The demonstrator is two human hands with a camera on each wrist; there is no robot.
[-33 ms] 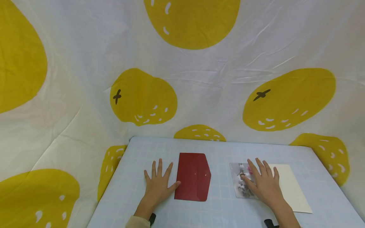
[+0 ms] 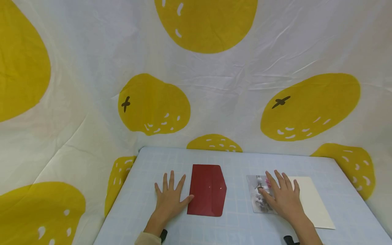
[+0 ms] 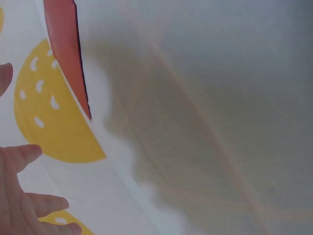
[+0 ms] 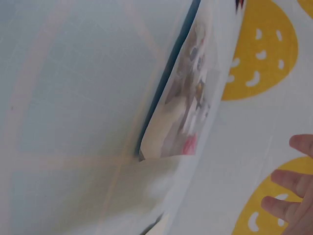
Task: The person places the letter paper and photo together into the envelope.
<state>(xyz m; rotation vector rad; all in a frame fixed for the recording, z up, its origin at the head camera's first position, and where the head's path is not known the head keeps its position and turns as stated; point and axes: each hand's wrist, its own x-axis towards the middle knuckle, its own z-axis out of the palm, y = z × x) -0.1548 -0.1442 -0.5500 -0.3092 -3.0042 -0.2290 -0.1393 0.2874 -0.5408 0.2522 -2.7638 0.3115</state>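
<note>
**A:** where's each hand sitting?

**B:** left hand point(image 2: 169, 199) is flat on the pale blue grid mat point(image 2: 235, 160), fingers spread wide, thumb tip just touching the left edge of the dark red envelope point(image 2: 207, 190). Envelope lies flat in the middle, pointed flap side facing right.

**A:** and the other one?

**B:** right hand point(image 2: 283, 197) is flat too, fingers straight, pressing on a photo print point(image 2: 256, 194). A cream card point(image 2: 312, 200) lies just beside it, partly under the hand. Nothing's gripped.
</note>
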